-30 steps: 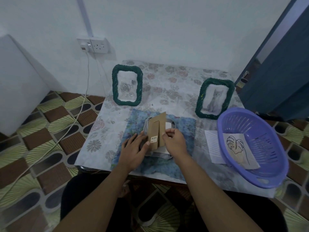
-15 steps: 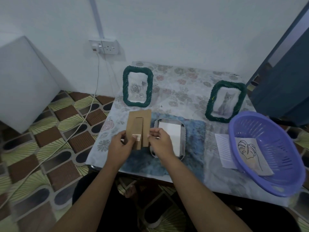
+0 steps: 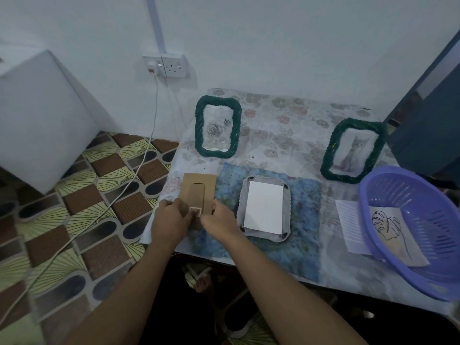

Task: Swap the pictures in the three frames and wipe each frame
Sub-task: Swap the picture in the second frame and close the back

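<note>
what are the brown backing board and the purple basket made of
Brown flat backing board: looks like matte cardboard or thin fibreboard, going by its plain brown face and the stand flap cut into it.
Purple slotted oval basket: probably moulded plastic, since it is smooth and slightly glossy, with even slots in its wall.

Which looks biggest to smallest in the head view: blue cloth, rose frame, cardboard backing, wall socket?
1. blue cloth
2. rose frame and cardboard backing look alike; the left hand and right hand cover the backing's near end, so unranked
3. wall socket
</note>
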The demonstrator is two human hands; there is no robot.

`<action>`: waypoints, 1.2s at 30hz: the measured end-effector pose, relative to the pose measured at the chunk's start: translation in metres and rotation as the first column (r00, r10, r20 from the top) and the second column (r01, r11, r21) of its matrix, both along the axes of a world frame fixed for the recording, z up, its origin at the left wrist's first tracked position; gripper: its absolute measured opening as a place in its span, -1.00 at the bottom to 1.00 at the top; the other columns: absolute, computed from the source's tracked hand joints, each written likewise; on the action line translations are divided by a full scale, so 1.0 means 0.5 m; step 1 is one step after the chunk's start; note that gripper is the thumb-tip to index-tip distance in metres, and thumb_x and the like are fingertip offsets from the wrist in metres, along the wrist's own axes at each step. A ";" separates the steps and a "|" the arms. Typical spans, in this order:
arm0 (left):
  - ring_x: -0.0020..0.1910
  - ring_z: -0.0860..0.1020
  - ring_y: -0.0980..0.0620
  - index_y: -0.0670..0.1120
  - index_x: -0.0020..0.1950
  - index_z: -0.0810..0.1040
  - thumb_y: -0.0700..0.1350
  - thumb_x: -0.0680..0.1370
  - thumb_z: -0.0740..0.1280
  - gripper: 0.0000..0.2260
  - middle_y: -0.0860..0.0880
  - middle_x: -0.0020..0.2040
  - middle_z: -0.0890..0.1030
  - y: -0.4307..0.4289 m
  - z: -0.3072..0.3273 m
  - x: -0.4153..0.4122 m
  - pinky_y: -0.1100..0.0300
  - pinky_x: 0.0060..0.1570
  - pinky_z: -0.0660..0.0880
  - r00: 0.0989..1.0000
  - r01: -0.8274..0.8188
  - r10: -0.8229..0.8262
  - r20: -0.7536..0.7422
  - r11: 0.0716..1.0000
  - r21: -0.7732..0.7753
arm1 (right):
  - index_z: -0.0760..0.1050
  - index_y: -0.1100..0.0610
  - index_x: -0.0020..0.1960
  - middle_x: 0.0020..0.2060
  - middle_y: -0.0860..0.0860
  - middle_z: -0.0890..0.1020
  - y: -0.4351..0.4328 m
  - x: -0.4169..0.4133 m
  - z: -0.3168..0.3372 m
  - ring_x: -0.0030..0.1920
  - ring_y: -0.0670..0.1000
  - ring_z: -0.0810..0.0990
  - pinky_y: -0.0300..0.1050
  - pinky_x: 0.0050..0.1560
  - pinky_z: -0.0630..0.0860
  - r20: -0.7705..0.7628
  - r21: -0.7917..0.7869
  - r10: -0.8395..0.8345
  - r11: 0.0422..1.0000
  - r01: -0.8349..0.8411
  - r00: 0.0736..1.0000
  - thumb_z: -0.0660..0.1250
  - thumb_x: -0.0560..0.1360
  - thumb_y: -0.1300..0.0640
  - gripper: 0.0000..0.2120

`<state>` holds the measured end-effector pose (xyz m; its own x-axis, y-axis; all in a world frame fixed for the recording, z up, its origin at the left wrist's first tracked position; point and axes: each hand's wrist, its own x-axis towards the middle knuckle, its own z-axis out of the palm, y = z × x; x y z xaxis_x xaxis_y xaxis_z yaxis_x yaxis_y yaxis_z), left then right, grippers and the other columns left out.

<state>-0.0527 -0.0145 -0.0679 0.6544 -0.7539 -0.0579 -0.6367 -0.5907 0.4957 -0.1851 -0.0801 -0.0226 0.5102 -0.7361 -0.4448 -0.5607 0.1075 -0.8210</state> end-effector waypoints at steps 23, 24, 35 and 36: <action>0.26 0.42 -0.16 -0.08 0.25 0.53 0.15 0.57 0.25 -0.61 -0.12 0.22 0.51 -0.104 0.056 -0.256 0.00 0.24 0.38 0.953 0.290 -0.297 0.060 0.952 0.100 | 0.51 0.04 0.27 0.27 0.01 0.48 -0.095 -0.286 -0.037 0.27 0.08 0.40 0.03 0.26 0.38 -0.110 -0.566 -0.216 0.816 0.117 0.970 0.28 0.46 0.22 -0.61; 0.30 0.38 -0.17 -0.08 0.30 0.49 0.20 0.57 0.22 -0.55 -0.13 0.27 0.46 -0.106 0.053 -0.263 -0.02 0.27 0.34 0.957 0.275 -0.285 0.058 0.951 0.144 | 0.48 0.05 0.31 0.31 0.03 0.45 -0.098 -0.296 -0.043 0.31 0.11 0.38 0.07 0.31 0.36 -0.150 -0.576 -0.235 0.810 0.109 0.960 0.28 0.47 0.19 -0.59; 0.28 0.37 -0.11 -0.03 0.36 0.44 0.28 0.56 0.20 -0.49 -0.07 0.29 0.42 -0.104 0.044 -0.311 0.02 0.20 0.35 0.942 0.197 -0.243 0.230 0.959 0.204 | 0.25 0.03 0.48 0.50 0.05 0.21 -0.092 -0.335 -0.079 0.45 0.13 0.18 0.13 0.39 0.19 -0.403 -0.551 -0.131 0.825 -0.126 0.906 0.16 0.61 -0.03 -0.54; 0.27 0.37 -0.11 -0.03 0.36 0.44 0.28 0.57 0.20 -0.49 -0.06 0.29 0.42 -0.103 0.043 -0.312 0.02 0.20 0.36 0.938 0.197 -0.245 0.244 0.959 0.203 | 0.26 0.03 0.48 0.50 0.05 0.21 -0.092 -0.335 -0.078 0.45 0.13 0.19 0.13 0.39 0.19 -0.402 -0.552 -0.131 0.824 -0.126 0.906 0.16 0.61 -0.04 -0.54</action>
<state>-0.2087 -0.0661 -0.0463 0.4819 -0.8749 -0.0485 -0.8545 -0.4814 0.1950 -0.3527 -0.1263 -0.0618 0.3757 -0.9185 -0.1236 -0.8531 -0.2907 -0.4332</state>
